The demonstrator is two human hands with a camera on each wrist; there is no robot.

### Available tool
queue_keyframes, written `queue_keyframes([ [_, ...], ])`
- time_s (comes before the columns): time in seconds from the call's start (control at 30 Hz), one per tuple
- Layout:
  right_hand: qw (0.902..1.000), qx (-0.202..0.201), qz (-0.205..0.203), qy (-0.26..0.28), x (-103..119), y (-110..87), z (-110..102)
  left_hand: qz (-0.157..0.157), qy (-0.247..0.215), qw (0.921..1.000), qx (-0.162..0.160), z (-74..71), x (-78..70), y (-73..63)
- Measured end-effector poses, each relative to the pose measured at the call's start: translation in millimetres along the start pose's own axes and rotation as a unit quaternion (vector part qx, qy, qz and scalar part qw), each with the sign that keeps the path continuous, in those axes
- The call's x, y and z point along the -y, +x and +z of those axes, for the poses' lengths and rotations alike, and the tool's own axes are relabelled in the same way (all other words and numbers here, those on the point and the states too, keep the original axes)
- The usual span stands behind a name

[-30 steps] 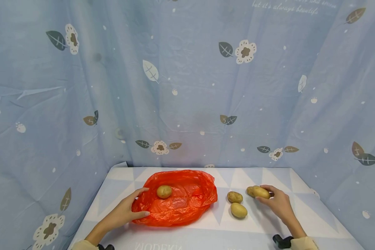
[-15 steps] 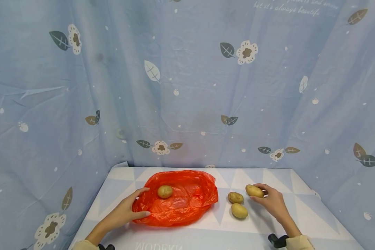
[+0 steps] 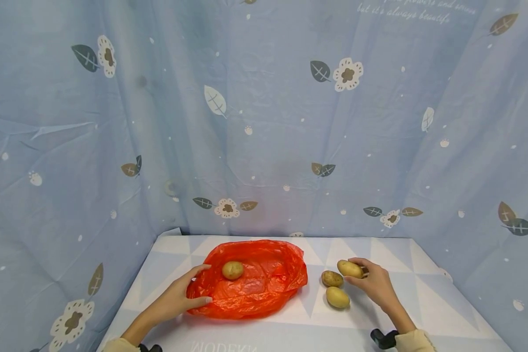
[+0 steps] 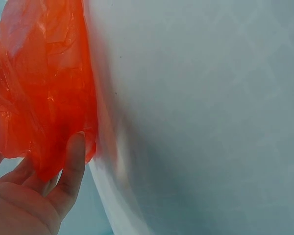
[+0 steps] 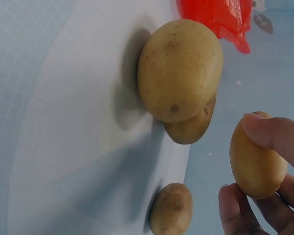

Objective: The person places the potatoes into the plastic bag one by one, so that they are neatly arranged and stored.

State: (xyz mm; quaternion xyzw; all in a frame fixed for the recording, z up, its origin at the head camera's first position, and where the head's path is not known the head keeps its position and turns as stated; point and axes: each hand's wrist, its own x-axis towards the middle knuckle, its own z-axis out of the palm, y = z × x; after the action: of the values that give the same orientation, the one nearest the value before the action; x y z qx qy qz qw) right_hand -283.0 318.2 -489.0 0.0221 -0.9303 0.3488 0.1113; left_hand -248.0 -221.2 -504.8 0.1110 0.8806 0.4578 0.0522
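A red plastic bag (image 3: pixel 264 298) lies spread on the table with its mouth wide, one potato (image 3: pixel 232 270) inside. My left hand (image 3: pixel 176 296) grips the bag's left side, thumb at the front and fingers farther back; the left wrist view has the bag between them. In my right hand (image 3: pixel 376 286) is another potato (image 3: pixel 349 269), pinched between thumb and fingers above the table. Two potatoes, one darker (image 3: pixel 332 278) and one paler (image 3: pixel 337 297), rest close by to its left. The right wrist view has a further potato (image 5: pixel 171 210) on the table, mostly hidden by the hand in the head view.
The table is covered by a white and pale blue patterned cloth (image 3: pixel 286 337). Blue curtains (image 3: pixel 264 122) with leaf and flower prints hang behind it and at both sides.
My right hand has moved left with its potato, to just behind the two resting ones. The left hand has kept its place on the bag.
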Motion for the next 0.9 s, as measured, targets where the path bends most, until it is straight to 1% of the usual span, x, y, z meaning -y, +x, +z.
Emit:
queue_keyframes([
  [0.27,0.9997,0.004,-0.014,0.017,7.7,3.7,7.7,0.008,0.001,1.0,0.002,0.6,0.5,0.5],
  [0.5,0.9993,0.006,-0.024,0.028,16.0,4.2,12.9,0.001,-0.008,1.0,0.005,0.5,-1.9,-0.2],
  [0.67,0.9991,0.01,-0.026,0.031,20.9,5.1,18.4,0.003,-0.002,1.0,0.003,0.7,-4.0,-0.3],
  [0.9,0.9985,0.018,-0.033,0.039,29.8,8.3,24.2,-0.004,-0.003,1.0,-0.001,1.1,-4.5,0.7],
])
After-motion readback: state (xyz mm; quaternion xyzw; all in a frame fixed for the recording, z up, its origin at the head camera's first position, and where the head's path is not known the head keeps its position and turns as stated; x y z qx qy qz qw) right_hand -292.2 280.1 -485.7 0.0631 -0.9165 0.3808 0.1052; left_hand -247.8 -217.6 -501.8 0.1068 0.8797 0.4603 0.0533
